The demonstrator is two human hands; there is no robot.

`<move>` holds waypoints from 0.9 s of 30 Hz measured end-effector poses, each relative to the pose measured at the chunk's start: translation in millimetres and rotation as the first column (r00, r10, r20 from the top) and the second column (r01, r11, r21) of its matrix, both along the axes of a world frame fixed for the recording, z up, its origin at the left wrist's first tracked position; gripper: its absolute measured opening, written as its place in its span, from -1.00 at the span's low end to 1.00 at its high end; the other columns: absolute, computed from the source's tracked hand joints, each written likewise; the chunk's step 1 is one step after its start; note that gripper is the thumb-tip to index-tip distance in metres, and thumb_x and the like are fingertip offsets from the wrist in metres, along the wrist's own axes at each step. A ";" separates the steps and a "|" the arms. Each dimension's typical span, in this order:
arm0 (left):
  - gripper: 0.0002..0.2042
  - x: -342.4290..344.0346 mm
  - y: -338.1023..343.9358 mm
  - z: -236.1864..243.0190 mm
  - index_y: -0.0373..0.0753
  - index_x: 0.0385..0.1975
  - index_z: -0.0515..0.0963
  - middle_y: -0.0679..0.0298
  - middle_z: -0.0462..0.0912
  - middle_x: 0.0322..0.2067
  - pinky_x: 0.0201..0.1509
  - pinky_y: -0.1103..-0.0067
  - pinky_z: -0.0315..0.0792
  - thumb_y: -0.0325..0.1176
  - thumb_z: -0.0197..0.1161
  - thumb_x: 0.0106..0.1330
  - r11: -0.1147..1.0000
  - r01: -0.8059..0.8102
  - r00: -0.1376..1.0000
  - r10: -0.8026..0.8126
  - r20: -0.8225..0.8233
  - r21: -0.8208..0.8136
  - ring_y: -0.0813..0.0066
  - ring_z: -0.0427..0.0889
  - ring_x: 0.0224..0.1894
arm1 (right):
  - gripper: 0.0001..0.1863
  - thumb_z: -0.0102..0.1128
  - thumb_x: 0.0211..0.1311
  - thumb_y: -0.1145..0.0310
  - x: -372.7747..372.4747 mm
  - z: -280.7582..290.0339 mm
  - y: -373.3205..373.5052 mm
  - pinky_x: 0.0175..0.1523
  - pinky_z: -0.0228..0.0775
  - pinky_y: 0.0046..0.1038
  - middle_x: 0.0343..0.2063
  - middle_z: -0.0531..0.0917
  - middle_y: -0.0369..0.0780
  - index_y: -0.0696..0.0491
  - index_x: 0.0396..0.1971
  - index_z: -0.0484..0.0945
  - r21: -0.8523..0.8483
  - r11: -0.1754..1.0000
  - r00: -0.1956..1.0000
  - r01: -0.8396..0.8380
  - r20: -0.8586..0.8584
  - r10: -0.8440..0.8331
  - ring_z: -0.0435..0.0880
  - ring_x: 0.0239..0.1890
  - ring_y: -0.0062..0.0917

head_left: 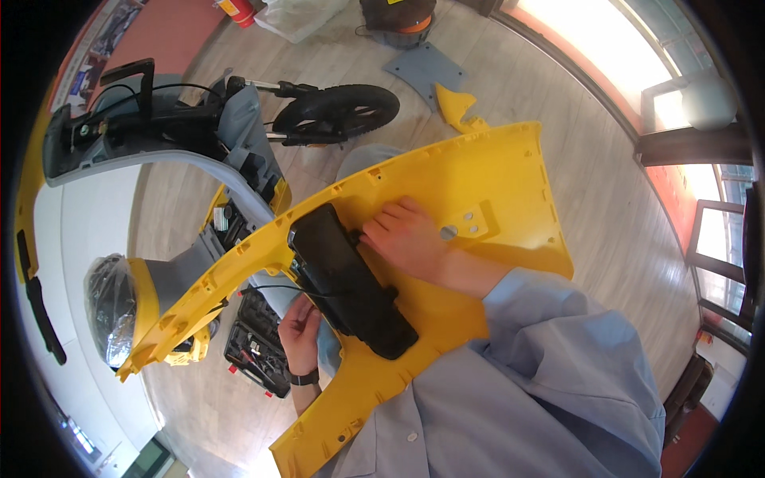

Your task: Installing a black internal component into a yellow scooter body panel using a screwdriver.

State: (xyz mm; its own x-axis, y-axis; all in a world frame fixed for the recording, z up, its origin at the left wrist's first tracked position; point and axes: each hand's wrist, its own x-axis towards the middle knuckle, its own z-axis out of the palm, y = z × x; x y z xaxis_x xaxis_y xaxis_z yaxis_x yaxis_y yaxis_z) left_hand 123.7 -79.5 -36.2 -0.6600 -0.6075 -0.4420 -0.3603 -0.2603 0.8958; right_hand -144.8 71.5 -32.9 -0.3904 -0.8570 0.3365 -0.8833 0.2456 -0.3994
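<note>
A large yellow scooter body panel [494, 167] lies across my lap, its hollow inner side facing up. Fixed against its inside is a long black plastic box [339, 271], tilted, with a thin black cable [275, 287] running off its left side. My right hand [410, 243] has its fingers curled at the box's upper right edge; what they pinch there is hidden. Below the cable, by the panel's left inner edge, my left hand [300, 338] is closed with fingertips together, and whatever it holds is too small to make out. A dark band circles the left wrist.
A partly stripped scooter with grey body parts [243, 119] and a black front wheel [339, 114] stands at the left. An open black toolbox [256, 342] rests on the floor. Beyond the panel lie a grey plate [426, 72] and a small yellow piece [456, 106].
</note>
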 end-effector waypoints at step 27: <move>-0.58 3.2 -3.5 -9.1 -0.45 0.21 0.51 0.19 0.70 0.02 0.12 0.62 0.48 -0.68 0.19 0.33 0.997 -0.033 0.998 0.036 -0.046 0.075 0.52 0.65 0.01 | -0.88 0.20 0.10 0.33 6.7 12.5 -25.0 -0.08 0.47 -0.36 -0.47 0.67 -0.26 0.02 -0.43 0.66 0.290 0.951 0.968 -0.107 -0.187 0.166 0.65 -0.22 -0.40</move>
